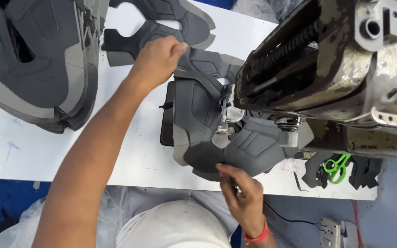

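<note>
On the white table [33,151], left hand [159,57] fingers pinching grey shoe upper [198,110], right hand [242,195] fingers gripping its lower edge.

The worn, mottled metal sewing machine head [345,69] runs off the top and right edges and hides the needle area and the middle of the dark grey padded shoe upper panel [198,119] beneath it. The stack of grey cut panels [33,59] is cropped at the top left. The green-handled scissors [336,166] lie partly under the machine. The left hand's [158,59] fingertips curl out of sight over the panel's edge. The white worktop [47,147] continues beyond the left edge.
</note>
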